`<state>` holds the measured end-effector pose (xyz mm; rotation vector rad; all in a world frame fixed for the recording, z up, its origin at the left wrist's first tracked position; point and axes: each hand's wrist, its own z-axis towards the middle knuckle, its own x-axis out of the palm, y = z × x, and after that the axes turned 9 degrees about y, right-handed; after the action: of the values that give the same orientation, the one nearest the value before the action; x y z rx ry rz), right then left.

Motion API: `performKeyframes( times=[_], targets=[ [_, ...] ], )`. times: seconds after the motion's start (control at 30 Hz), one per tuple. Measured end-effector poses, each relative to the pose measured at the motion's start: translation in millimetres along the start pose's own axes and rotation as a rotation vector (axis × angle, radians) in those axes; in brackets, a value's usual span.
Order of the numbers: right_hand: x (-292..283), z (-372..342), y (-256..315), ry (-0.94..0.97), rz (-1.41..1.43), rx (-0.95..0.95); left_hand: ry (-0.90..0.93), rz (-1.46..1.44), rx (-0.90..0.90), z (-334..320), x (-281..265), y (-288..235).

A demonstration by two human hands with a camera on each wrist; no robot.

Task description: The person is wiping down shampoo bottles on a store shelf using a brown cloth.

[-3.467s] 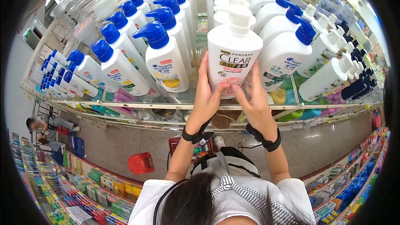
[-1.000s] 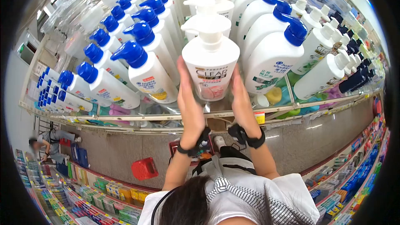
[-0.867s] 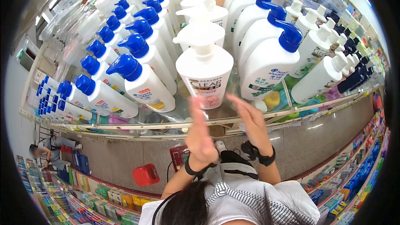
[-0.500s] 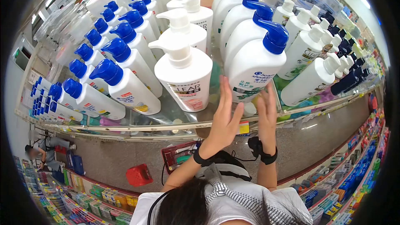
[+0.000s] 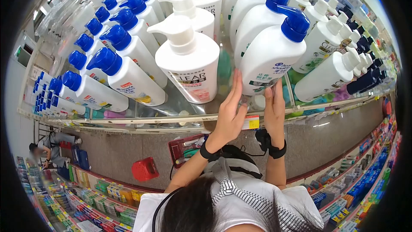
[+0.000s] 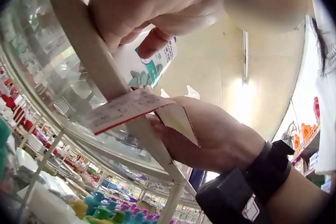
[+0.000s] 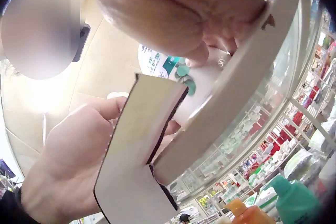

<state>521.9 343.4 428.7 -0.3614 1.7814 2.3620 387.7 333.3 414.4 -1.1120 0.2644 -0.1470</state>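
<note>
A white head & shoulders pump bottle [image 5: 274, 56] with a blue pump stands at the front of the glass shelf in the head view. My left hand [image 5: 230, 114] lies along its left side with straight fingers, thumb apart. On the other side, my right hand [image 5: 275, 112] touches the lower right edge, thumb toward the label. In the left wrist view the left thumb [image 6: 153, 44] overlaps the bottle's label [image 6: 152, 64]. A white CLEAR pump bottle [image 5: 189, 62] stands left of my hands, touched by neither.
Rows of blue-pump bottles [image 5: 135, 79] fill the left. More white-pump bottles [image 5: 328, 79] stand right. The shelf's front rail [image 5: 171, 119] carries a folded price tag [image 5: 252, 123] beneath my hands. A red basket [image 5: 145, 169] sits on the floor; a person [image 5: 51, 146] is far left.
Both hands held the CLEAR bottle, set it down at the shelf front and let go. They have moved right to either side of the head & shoulders bottle, which now leans slightly differently in view.
</note>
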Motion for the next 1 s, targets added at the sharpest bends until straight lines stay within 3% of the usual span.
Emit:
performKeyframes(
  times=[0.17, 0.27, 0.4, 0.5, 0.63, 0.73, 0.8, 0.9, 1.0],
  targets=[
    [3, 0, 5, -0.005, -0.036, 0.061, 0.002, -0.001, 0.000, -1, -3, 1],
    [5, -8, 1, -0.092, -0.082, -0.038, -0.003, -0.019, -0.013, -14, -5, -6],
    [-4, -43, -9, -0.321, 0.206, -0.157, -0.017, -0.150, -0.066, -62, -19, -18],
    [-7, -91, -23, -0.517, 0.219, -0.042, -0.040, -0.256, -0.303, -112, -37, -6],
    [-8, -145, -48, -0.565, 0.251, 0.120, -0.141, -0.240, -0.472, -159, -50, 15],
    [-2, -160, -45, -0.540, 0.239, 0.185, -0.137, -0.184, -0.503, -179, -63, 18],
    [3, -161, -39, -0.425, 0.252, 0.187, -0.155, -0.102, -0.476, -189, -72, 17],
    [14, -158, -31, -0.333, 0.269, 0.156, -0.227, -0.114, -0.509, -196, -85, 6],
    [25, -154, -27, -0.229, 0.259, 0.158, -0.351, -0.029, -0.430, -210, -94, 7]
  ],
)
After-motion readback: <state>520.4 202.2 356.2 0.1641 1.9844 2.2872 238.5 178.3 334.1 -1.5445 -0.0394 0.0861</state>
